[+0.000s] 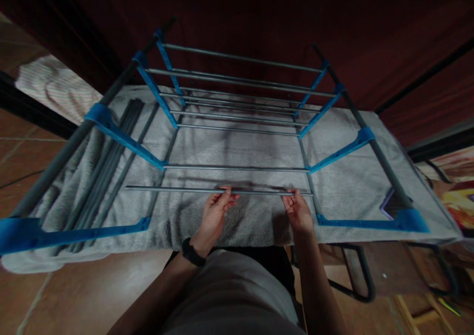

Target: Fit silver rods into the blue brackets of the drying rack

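My left hand [217, 207] pinches a thin grey metal rod [177, 190] near its middle. Close to the rod's right end, my right hand [297, 209] grips it too. The rod lies level across the front of a rack frame [237, 168], its left end sticking out past the inner left pole. The frame has grey poles and blue plastic brackets [128, 140], with several crossbars joined between the brackets. Nearest the rod are the front left bracket [92, 234] and the front right bracket [370, 223], with no crossbar between them.
Under the frame, a grey fleece blanket [237, 150] covers the table. Several loose grey tubes [111, 167] lie at the left. A dark red curtain [237, 19] hangs behind. A purple-edged item [388, 204] sits at the right, and a black metal chair frame [361, 276] stands below.
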A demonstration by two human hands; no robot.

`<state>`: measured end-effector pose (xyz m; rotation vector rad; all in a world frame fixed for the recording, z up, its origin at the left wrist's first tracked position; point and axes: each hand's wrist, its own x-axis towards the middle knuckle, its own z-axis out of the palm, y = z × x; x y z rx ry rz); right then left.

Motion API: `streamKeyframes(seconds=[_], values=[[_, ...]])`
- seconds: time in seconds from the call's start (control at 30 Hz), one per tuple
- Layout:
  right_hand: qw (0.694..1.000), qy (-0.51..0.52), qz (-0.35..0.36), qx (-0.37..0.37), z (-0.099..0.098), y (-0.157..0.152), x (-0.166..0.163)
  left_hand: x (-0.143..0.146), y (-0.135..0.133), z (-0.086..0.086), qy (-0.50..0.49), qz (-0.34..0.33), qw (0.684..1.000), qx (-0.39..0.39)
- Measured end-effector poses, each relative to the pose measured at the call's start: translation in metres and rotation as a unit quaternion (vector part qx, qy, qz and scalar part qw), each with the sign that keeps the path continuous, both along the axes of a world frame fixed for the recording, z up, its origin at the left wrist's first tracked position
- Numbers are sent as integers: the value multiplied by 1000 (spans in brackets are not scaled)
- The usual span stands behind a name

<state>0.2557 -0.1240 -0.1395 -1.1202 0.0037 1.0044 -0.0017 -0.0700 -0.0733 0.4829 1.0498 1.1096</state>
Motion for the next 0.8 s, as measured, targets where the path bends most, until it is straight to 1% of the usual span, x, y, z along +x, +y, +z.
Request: streamKeyframes(seconds=[0.07, 0.17, 0.23, 0.33, 0.4, 0.47, 0.53, 0.7, 0.73, 0.77, 0.8], values=[[1000, -1, -9, -6, -1, -1, 2, -7, 3, -3, 6, 34, 999, 1], [1000, -9, -20, -3, -3, -2, 3, -23, 12, -9, 19, 104, 994, 5], [1000, -17, -24, 0, -4, -3, 3, -37, 20, -13, 36, 142, 989, 11], [999, -26, -26, 0, -5, -3, 3, -63, 34, -21, 76, 180, 980, 34], [999, -28, -39, -5, -3, -3, 4, -81, 43, -25, 100, 210, 972, 44], [998, -29, -56, -13, -2, -3, 7, -98, 52, -29, 122, 265, 956, 35], [997, -31, -67, -20, 0, -4, 10, -112, 59, -31, 144, 301, 942, 34], [996, -52, -67, -29, 2, -5, 16, -131, 65, -32, 188, 327, 925, 51], [996, -53, -65, -30, 2, -4, 17, -133, 64, -33, 217, 313, 923, 64], [996, -51, -66, -31, 3, -4, 18, -135, 62, -34, 265, 282, 918, 83], [996, -47, -69, -31, 3, -4, 18, -137, 60, -35, 327, 238, 908, 107]])
